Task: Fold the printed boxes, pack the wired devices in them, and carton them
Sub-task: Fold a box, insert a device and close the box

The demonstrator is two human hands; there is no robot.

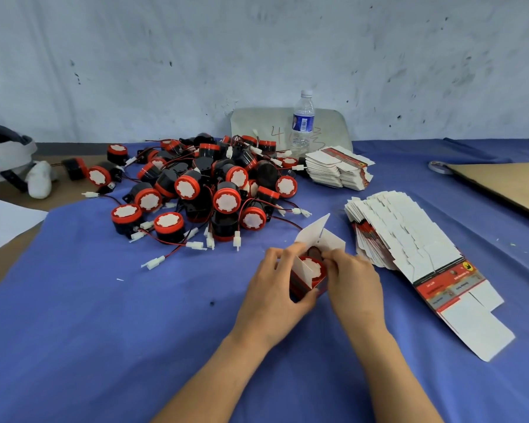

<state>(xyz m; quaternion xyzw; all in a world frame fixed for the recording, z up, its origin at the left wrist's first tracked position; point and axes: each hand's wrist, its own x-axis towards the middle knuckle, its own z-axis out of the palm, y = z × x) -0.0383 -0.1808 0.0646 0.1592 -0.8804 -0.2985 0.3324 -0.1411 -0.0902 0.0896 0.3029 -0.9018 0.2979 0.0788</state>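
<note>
**Both hands on an open box with a device inside**

The left hand (pixel 274 285) wraps its curled fingers round a small red printed cardboard box (pixel 303 289), thumb on the near side. The right hand (pixel 355 282) meets it from three o'clock, fingertips pinching at the box's top edge. Inside sits a round black device with a red rim and white face (pixel 316 264). The box's white flaps (pixel 313 232) stand open at twelve o'clock from the hands. The box rests on the blue-clothed table (pixel 104 331), near the middle.

At eleven o'clock from the hands lies a heap of black-and-red wired devices (pixel 202 184), red and black leads with white plugs trailing out. At two to three o'clock, just beside the right hand, runs a fanned row of flat white-and-red box blanks (pixel 403 239). A smaller stack of flat box blanks (pixel 338 169) lies at one o'clock, with a clear plastic water bottle (pixel 303 120) upright beyond it. A brown cardboard sheet (pixel 507 184) lies at the two o'clock edge, and a grey-and-white headset (pixel 3 157) at ten o'clock.
</note>
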